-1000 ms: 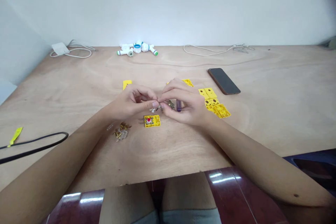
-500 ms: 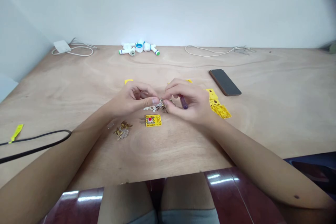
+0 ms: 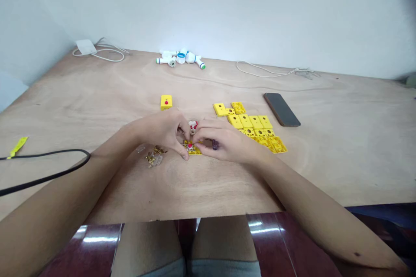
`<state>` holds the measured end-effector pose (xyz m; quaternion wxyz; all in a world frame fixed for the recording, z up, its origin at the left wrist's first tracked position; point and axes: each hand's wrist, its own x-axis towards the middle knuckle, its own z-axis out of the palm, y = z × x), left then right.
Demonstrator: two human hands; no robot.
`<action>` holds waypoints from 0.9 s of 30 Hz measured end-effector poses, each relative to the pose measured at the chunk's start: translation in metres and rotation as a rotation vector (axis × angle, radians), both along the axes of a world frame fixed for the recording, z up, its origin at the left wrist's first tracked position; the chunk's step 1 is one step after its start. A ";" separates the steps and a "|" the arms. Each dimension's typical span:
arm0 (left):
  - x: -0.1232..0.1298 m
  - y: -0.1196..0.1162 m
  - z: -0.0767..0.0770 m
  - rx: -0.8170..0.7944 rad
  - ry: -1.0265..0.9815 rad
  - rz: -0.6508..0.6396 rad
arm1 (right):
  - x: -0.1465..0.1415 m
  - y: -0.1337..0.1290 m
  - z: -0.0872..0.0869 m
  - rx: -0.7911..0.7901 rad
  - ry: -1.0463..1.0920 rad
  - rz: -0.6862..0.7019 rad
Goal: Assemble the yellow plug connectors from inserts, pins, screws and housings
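An open yellow housing [image 3: 196,152] with a red button [image 3: 190,146] lies on the table between my hands. My left hand [image 3: 172,132] arches over its left side, thumb and fingers apart around its edge. My right hand [image 3: 221,138] is curled at its right side, fingertips near the red button, with a dark purple tool handle [image 3: 215,144] held in the palm. Small white and red parts [image 3: 193,126] lie just behind the fingertips. Brass and clear pieces [image 3: 155,156] sit in a pile left of the housing.
Several yellow covers and housings [image 3: 253,125] are grouped at the right, beside a dark phone [image 3: 282,109]. A yellow box [image 3: 166,101] stands behind my left hand. White pipe fittings [image 3: 180,57] and white cables [image 3: 266,71] lie near the wall. A black cable [image 3: 65,171] crosses my left forearm.
Both hands have come down from above the small parts to the yellow housing. The left thumb and fingers have spread around it. The camera view has shifted, uncovering the yellow box and more yellow pieces.
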<state>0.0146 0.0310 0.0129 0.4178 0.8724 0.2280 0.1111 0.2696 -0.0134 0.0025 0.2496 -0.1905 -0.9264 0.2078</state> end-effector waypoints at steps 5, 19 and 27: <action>-0.001 0.000 -0.001 -0.001 0.043 0.025 | -0.001 0.002 -0.002 -0.032 -0.018 -0.006; -0.001 0.000 -0.004 0.038 0.031 0.013 | -0.001 0.002 -0.004 -0.081 0.002 0.006; 0.000 0.000 -0.004 0.036 0.023 0.015 | 0.000 0.005 -0.004 -0.130 0.010 0.016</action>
